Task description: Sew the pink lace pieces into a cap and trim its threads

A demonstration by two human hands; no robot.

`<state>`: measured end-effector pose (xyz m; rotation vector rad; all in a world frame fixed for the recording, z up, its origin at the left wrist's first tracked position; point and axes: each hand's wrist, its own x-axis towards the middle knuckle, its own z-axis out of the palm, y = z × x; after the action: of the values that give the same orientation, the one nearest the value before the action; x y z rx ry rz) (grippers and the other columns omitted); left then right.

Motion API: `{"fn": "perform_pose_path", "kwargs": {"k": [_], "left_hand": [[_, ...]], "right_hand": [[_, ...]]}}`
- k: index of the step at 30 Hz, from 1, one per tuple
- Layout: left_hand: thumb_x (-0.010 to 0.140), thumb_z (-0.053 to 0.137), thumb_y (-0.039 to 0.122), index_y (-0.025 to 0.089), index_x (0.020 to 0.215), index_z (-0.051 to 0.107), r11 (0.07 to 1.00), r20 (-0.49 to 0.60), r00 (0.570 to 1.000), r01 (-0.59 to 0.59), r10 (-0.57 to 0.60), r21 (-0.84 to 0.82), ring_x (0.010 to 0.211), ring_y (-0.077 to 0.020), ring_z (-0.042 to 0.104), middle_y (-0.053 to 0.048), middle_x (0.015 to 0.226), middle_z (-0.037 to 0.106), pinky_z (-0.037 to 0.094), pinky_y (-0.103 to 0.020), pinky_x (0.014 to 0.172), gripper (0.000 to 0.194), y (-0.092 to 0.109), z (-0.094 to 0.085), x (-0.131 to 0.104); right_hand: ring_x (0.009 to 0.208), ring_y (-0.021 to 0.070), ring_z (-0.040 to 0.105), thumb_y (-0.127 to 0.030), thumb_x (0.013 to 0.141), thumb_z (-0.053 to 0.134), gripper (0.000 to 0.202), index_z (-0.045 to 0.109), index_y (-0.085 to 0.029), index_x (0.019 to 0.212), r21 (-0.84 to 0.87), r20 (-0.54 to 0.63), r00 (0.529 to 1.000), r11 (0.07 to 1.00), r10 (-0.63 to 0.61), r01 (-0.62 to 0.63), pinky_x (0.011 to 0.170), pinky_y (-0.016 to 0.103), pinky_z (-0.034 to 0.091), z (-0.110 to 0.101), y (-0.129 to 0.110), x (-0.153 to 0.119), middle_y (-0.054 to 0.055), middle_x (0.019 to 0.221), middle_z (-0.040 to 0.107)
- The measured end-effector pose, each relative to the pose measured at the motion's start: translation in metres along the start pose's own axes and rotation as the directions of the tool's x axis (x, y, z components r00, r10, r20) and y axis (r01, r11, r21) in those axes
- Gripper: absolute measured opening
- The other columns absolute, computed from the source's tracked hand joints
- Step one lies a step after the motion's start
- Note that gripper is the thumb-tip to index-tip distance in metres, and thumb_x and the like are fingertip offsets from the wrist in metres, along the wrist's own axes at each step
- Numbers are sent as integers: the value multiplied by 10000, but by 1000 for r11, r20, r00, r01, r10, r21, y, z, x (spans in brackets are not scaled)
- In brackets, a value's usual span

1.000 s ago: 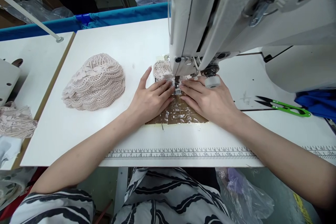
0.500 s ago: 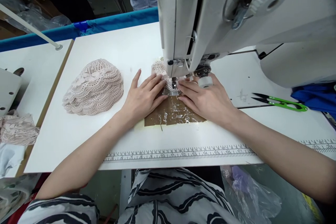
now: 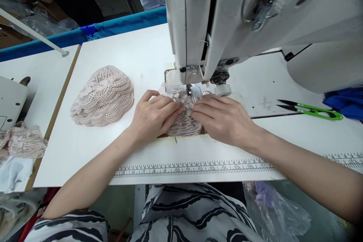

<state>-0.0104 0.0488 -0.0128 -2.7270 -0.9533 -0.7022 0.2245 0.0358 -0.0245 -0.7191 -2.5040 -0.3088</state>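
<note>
A pale pink lace piece [image 3: 184,125] lies under the needle area of the white sewing machine [image 3: 193,19], its far edge by the presser foot [image 3: 189,89]. My left hand [image 3: 155,114] is closed on its left side, fingers bent and thumb pressed in. On the opposite side, my right hand [image 3: 224,119] grips the lace with its fingers together. Both fingertips are partly lost in the lace folds. Beneath it, only slivers of a brown taped sheet [image 3: 203,131] show. To the left stands a stacked pile of similar lace [image 3: 103,100].
Green-handled thread snips [image 3: 314,111] lie on the right, near a blue cloth [image 3: 347,102]. A printed ruler [image 3: 181,169] runs along the table's front edge. More lace [image 3: 27,141] and a white cloth [image 3: 15,172] are on the left table. Two people stand beyond the blue fabric edge [image 3: 127,20].
The lace has come toward me from behind the needle and now covers most of the brown sheet. My hands have gone from lying flat to gripping its sides. The view has shifted slightly.
</note>
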Motion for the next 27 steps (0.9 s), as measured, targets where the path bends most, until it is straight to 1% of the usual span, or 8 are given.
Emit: {"fn": "perform_pose_path", "kwargs": {"k": [2, 5, 7, 9, 12, 15, 21, 27], "left_hand": [[982, 552, 202, 198, 1066, 685, 997, 1, 999, 34, -34, -64, 865, -164, 706, -23, 991, 776, 497, -362, 815, 157, 0, 1, 0], [996, 518, 197, 214, 1159, 682, 991, 60, 997, 46, -39, -123, 1038, -190, 692, -47, 1162, 752, 498, -388, 924, 232, -1, 5, 2], [1003, 502, 202, 215, 1190, 685, 990, 95, 995, 51, -39, -133, 1010, -200, 686, -57, 1128, 754, 499, -403, 929, 262, -1, 9, 3], [1005, 493, 205, 200, 1197, 691, 991, 115, 992, 62, -47, -123, 980, -213, 669, -77, 1078, 747, 507, -405, 894, 277, 1, 13, 4], [1001, 497, 225, 163, 1193, 697, 994, 125, 991, 54, -41, -99, 1004, -240, 642, -113, 1088, 723, 516, -419, 876, 284, 6, 16, 4], [993, 532, 275, 143, 1212, 692, 999, 118, 993, 26, -21, -37, 1044, -267, 641, -130, 1145, 719, 520, -452, 912, 301, 12, 16, 2], [1003, 544, 330, 146, 1292, 654, 995, 132, 991, -12, -1, 98, 1257, -276, 619, -128, 1311, 690, 451, -502, 1109, 360, 19, 14, -2], [1014, 523, 377, 156, 1296, 656, 988, 173, 985, -12, -15, 157, 1260, -290, 632, -142, 1274, 707, 432, -566, 1142, 382, 22, 9, 1]], "right_hand": [[895, 164, 675, 2, 919, 493, 297, 732, -171, 880, -69, -10, 999, 997, 46, -46, 827, 303, 495, -2, -3, 1, 28, 957, 776], [938, 170, 673, -16, 938, 476, 299, 728, -169, 987, -73, 19, 996, 993, 91, -89, 815, 297, 508, -3, -7, 1, 28, 1069, 767], [1011, 194, 667, -20, 940, 472, 298, 711, -134, 1076, -64, 62, 990, 990, 126, -122, 829, 312, 517, -2, -8, -1, 66, 1180, 741], [1054, 224, 656, -19, 936, 466, 293, 698, -102, 1095, -70, 109, 980, 985, 167, -160, 817, 333, 519, -1, -7, -3, 104, 1228, 721], [1019, 254, 654, -50, 946, 462, 280, 685, -79, 1112, -102, 181, 959, 974, 218, -202, 790, 361, 501, 0, -2, -4, 134, 1169, 738], [989, 263, 652, -75, 955, 450, 292, 675, -83, 1141, -136, 213, 944, 964, 253, -228, 820, 379, 474, -1, 2, -3, 129, 1066, 761], [1016, 271, 646, -98, 960, 431, 359, 637, -107, 1254, -136, 217, 938, 960, 271, -246, 868, 397, 445, -1, 3, -1, 113, 1029, 768], [1019, 276, 650, -121, 976, 426, 354, 641, -108, 1257, -143, 208, 938, 957, 279, -253, 878, 402, 439, 0, 4, -1, 111, 998, 774]]}}
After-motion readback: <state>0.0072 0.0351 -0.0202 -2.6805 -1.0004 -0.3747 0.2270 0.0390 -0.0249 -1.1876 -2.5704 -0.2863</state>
